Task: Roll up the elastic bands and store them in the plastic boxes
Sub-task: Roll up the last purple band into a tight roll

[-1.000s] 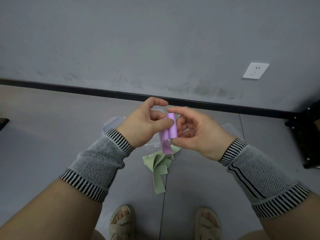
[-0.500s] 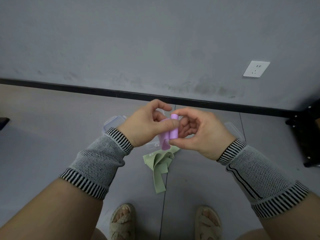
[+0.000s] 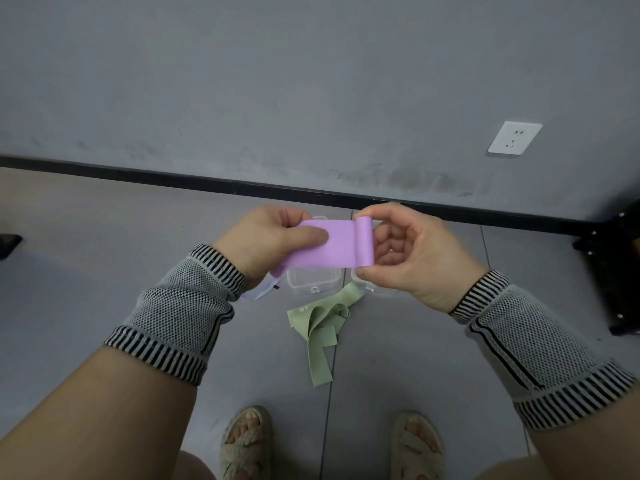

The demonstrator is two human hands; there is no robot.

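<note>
Purple band [image 3: 329, 244] stretches flat between our hands: our left hand [image 3: 266, 242] pinches its loose end under the thumb, and our right hand [image 3: 412, 252] curls round the rolled end. Below our hands, on the floor, sit a clear plastic box [image 3: 313, 281] and a crumpled green band [image 3: 320, 327].

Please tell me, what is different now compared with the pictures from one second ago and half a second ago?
The hands have drawn apart: the left hand pulled the flat end of the purple band leftward, so it now lies stretched out flat, while the right hand keeps pinching the rolled end. Earlier the loose end hung down beside the roll. The green band on the floor and the clear plastic box stayed where they were.
</note>
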